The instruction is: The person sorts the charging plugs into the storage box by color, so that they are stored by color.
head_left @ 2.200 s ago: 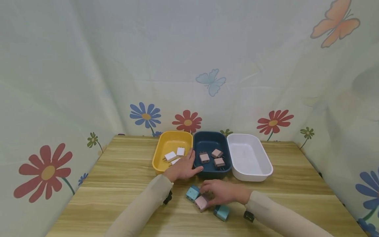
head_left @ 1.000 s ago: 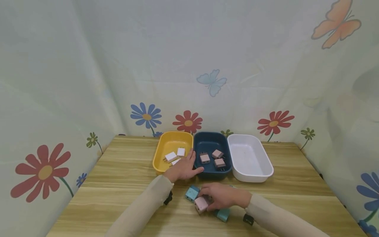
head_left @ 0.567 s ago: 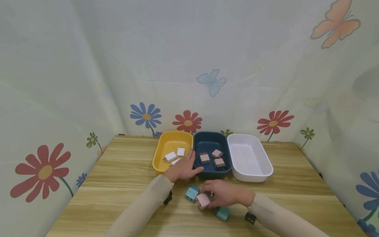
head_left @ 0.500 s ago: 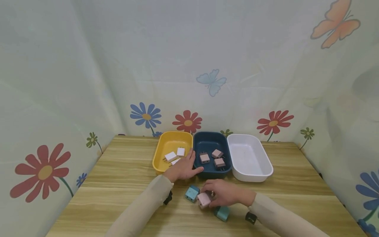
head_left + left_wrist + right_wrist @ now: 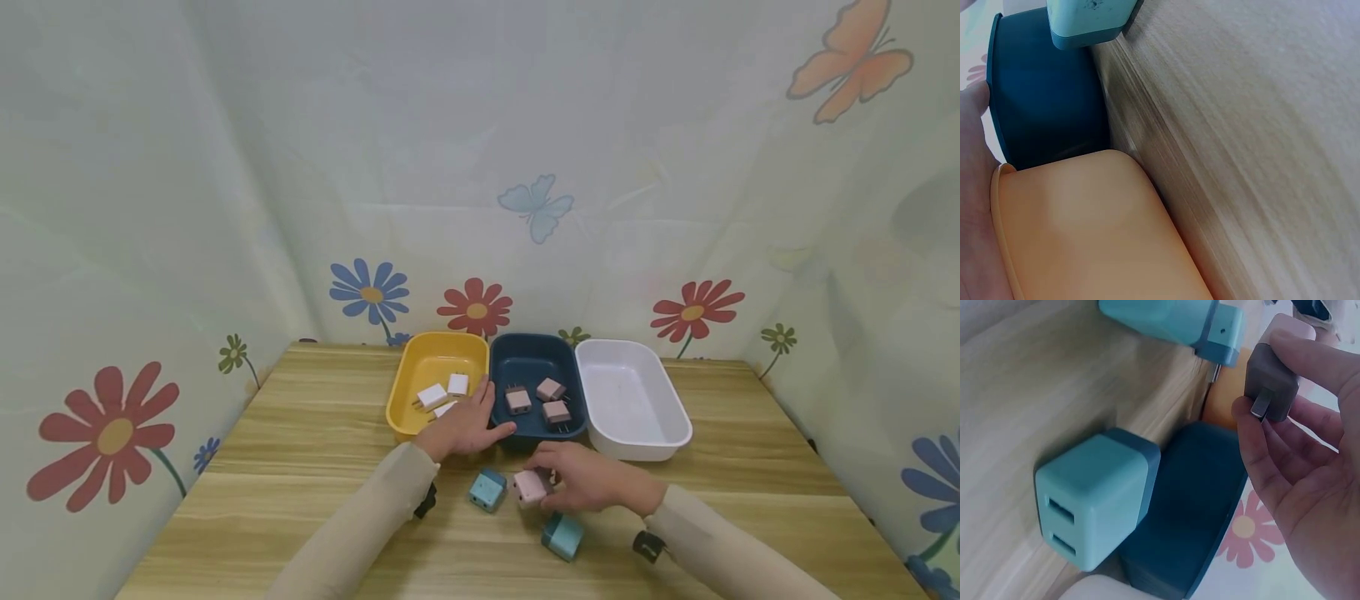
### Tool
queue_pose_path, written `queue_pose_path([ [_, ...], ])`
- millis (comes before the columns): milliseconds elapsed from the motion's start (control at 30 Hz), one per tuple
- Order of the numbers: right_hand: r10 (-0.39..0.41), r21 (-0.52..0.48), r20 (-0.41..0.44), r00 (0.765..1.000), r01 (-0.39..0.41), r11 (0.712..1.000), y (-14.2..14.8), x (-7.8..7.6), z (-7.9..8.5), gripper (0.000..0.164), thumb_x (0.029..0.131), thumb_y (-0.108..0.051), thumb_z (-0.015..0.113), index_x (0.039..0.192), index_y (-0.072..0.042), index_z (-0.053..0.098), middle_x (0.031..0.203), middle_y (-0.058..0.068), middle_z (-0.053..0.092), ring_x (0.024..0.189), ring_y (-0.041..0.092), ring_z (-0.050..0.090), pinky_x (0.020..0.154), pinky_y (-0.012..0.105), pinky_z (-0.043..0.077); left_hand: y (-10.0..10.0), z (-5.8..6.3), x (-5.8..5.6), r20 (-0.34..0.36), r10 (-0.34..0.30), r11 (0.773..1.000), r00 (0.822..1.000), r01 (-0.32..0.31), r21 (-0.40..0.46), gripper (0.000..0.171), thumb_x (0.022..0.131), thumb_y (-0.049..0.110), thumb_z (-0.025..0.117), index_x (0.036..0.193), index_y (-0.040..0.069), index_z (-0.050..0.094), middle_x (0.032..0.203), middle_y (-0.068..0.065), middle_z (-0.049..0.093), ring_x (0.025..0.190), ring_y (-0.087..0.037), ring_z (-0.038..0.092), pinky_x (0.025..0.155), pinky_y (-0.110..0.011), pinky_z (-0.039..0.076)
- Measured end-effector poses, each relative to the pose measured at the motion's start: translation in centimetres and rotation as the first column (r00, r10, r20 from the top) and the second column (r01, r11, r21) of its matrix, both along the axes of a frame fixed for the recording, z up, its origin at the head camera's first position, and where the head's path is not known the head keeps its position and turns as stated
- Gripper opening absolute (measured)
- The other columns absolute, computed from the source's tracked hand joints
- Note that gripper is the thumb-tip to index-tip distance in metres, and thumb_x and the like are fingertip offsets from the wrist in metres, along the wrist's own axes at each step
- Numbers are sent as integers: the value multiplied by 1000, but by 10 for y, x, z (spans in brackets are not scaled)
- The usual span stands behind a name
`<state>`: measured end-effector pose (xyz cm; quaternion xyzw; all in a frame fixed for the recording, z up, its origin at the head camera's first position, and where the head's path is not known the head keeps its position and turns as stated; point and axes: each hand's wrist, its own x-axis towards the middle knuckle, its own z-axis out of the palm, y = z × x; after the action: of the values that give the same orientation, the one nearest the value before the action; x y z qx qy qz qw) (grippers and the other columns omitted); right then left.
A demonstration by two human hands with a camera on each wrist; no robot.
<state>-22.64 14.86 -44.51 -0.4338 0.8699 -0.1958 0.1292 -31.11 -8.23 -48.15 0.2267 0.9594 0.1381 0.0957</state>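
Note:
Between thumb and fingertips, my right hand (image 5: 591,478) pinches a pink USB charger plug (image 5: 529,489). Its grey end with a metal prong (image 5: 1261,405) shows in the right wrist view. Two teal charger plugs lie on the table close by: one (image 5: 487,490) left of the pink plug, the other (image 5: 562,536) nearer the front. My left hand (image 5: 467,425) rests with extended fingers over the adjoining rims of the yellow tray (image 5: 395,392) and the dark blue tray (image 5: 534,340). White charger plugs (image 5: 431,397) lie in the yellow tray, partly hidden by that hand; three pink ones (image 5: 557,412) are in the blue tray.
A white tray (image 5: 637,450) stands right of the blue one, the three trays side by side near the back of the wooden table (image 5: 300,467). A flower-printed curtain (image 5: 420,167) hangs behind and at both sides.
My right hand has moved the pink charger plug away from the left teal one, to the right and toward the trays. The left hand stays in place.

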Motion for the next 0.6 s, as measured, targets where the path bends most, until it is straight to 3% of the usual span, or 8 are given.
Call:
queue_pose_path([
  [400, -77, 18, -96, 992, 79, 997, 14, -6, 10, 40, 84, -28, 73, 120, -14, 61, 108, -7, 57, 88, 3, 53, 75, 21, 50, -1, 4, 2, 8, -9, 1000, 1000, 9, 9, 94, 89, 67, 41, 152, 5, 11, 158, -11, -2, 141, -27, 19, 111, -42, 24],
  [600, -146, -9, -145, 979, 147, 989, 19, -10, 15, 42, 83, -26, 74, 120, -12, 61, 110, -4, 58, 89, 11, 57, 77, 26, 51, -1, 5, 2, 1, -11, 1000, 1000, 11, 5, 94, 89, 67, 41, 152, 5, 10, 158, -11, -2, 141, -27, 20, 111, -41, 24],
])
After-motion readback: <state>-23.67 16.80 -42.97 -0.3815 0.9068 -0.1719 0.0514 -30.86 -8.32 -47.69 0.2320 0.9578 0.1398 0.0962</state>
